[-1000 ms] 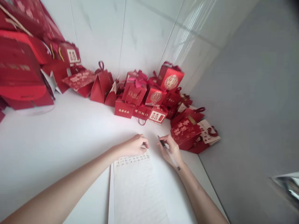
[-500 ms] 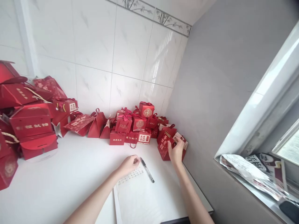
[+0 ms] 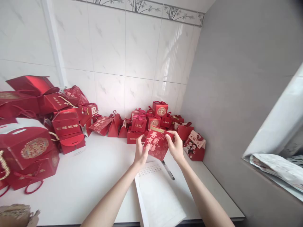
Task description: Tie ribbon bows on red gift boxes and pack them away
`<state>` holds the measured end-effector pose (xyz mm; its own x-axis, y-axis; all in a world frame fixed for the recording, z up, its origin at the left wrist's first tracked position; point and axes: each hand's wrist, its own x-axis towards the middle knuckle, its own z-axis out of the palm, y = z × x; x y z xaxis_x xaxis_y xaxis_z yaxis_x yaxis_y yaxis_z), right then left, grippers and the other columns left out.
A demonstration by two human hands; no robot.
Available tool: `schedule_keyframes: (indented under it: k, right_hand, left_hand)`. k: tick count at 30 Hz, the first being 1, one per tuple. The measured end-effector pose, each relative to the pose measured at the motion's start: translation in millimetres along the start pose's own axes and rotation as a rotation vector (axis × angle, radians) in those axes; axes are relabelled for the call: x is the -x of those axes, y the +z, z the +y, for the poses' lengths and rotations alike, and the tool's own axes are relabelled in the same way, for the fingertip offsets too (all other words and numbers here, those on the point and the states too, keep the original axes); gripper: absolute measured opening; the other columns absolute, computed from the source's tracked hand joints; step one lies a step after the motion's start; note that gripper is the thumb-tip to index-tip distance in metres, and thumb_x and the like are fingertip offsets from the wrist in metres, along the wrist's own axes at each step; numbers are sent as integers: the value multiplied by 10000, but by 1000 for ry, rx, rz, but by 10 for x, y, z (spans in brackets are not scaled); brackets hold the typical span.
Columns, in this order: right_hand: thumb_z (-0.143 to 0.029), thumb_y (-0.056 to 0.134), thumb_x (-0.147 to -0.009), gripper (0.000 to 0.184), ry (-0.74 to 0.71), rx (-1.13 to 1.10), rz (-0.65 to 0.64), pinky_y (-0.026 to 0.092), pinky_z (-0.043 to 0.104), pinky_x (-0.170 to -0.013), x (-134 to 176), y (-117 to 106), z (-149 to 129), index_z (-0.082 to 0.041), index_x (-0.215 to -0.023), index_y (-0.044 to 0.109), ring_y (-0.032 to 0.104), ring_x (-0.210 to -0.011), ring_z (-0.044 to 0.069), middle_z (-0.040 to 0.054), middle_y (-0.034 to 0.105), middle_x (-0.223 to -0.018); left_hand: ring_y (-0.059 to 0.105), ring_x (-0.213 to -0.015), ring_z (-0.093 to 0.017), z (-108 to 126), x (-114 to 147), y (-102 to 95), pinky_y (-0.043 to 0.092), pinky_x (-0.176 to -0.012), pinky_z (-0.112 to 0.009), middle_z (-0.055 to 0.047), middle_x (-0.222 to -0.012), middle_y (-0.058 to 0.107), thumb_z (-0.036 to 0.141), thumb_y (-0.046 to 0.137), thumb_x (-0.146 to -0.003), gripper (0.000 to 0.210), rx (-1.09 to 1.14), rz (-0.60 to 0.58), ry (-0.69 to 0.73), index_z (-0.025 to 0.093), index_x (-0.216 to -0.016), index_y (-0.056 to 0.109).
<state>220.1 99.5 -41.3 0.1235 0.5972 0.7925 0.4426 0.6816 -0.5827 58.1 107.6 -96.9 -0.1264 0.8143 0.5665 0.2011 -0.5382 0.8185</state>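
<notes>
A small red gift box point(image 3: 156, 144) with pale lettering and a gold strip along its top is held up over the white table. My left hand point(image 3: 141, 154) grips its left side, thumb on the front. On its upper right edge, my right hand point(image 3: 175, 145) is closed with the thumb in front. Below the box lies an open notebook point(image 3: 161, 192) with handwritten lines near its top. A black-and-clear pen point(image 3: 168, 170) rests along the notebook's right side, its upper end close under the box.
Several red boxes point(image 3: 139, 123) with ribbons are stacked against the tiled wall. Another box point(image 3: 195, 145) with printed figures stands by the grey wall. Larger red boxes point(image 3: 35, 145) pile up at left. Torn cardboard point(image 3: 19, 215) is at the lower left; papers point(image 3: 276, 168) lie on the sill.
The lettered red box has left the right end of the row and is now above the notebook. My left hand has risen from the notebook to grip it too. The view has swung left.
</notes>
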Motion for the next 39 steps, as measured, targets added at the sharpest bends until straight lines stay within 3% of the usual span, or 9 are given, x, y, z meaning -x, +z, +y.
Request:
schedule_keyframes:
  k: [6, 12, 16, 22, 25, 28, 32, 35, 39]
  right_hand:
    - [-326, 476, -870, 135, 7, -74, -218, 449, 272, -585, 360, 230, 55, -207, -889, 538, 565, -642, 161, 18, 620, -785]
    - [-299, 480, -872, 96, 50, -73, -155, 456, 266, -613, 412, 244, 49, -221, -915, 516, 577, -697, 157, 13, 620, -834]
    - [-287, 480, -874, 90, 69, -72, -136, 455, 261, -603, 430, 263, 45, -222, -919, 522, 579, -706, 155, 11, 622, -828]
    - [-240, 526, -854, 80, -69, -88, -6, 461, 258, -612, 448, 249, -69, -232, -932, 546, 583, -715, 151, 6, 623, -829]
    - [-235, 498, -869, 99, -68, -83, -65, 476, 283, -682, 448, 246, -102, -239, -958, 541, 597, -778, 165, 15, 630, -878]
    - [-256, 457, -883, 115, -32, -85, -228, 483, 295, -678, 460, 265, -79, -234, -965, 535, 603, -787, 174, 26, 630, -917]
    - [-256, 446, -885, 110, -21, -93, -240, 478, 294, -698, 487, 294, -53, -228, -969, 512, 595, -795, 169, 24, 619, -915]
    - [-234, 461, -875, 88, -15, -122, -219, 469, 283, -728, 511, 310, -80, -227, -956, 493, 583, -799, 154, 10, 606, -889]
    - [-223, 495, -854, 92, 30, -149, -174, 466, 261, -722, 557, 339, -140, -231, -945, 480, 574, -794, 139, -4, 594, -871]
  left_hand:
    - [578, -982, -198, 254, -111, -144, 439, -862, -336, -64, -996, 622, 363, 469, -836, 220, -49, -2, 70, 194, -944, 559]
    - [592, -806, -166, 217, -140, -186, 461, -731, -293, -33, -877, 604, 297, 549, -756, 259, 78, -18, 89, 193, -990, 510]
    - [567, -611, -126, 189, -187, -210, 447, -575, -245, -1, -706, 577, 299, 565, -759, 174, 146, -77, -52, 173, -879, 559]
    - [639, -779, -147, 401, -202, -174, 499, -693, -264, -21, -803, 644, 334, 656, -749, 262, 182, 103, 140, 194, -909, 502]
    - [634, -710, -118, 417, -167, -147, 502, -668, -246, 18, -745, 620, 319, 660, -758, 270, 134, 145, 292, 213, -858, 434]
    - [599, -655, -96, 371, -152, -159, 488, -627, -219, 30, -713, 590, 292, 631, -783, 197, -37, 108, 345, 202, -792, 456]
    - [585, -662, -102, 398, -158, -232, 500, -639, -227, 12, -729, 605, 178, 537, -800, 20, -102, -25, 392, 188, -783, 539]
    - [616, -790, -138, 459, -147, -276, 528, -686, -258, -27, -858, 642, 86, 454, -752, 226, -78, -132, 458, 181, -884, 611]
    - [616, -908, -172, 450, -91, -289, 540, -754, -295, -48, -950, 646, 81, 454, -736, 308, -121, -109, 511, 178, -966, 633]
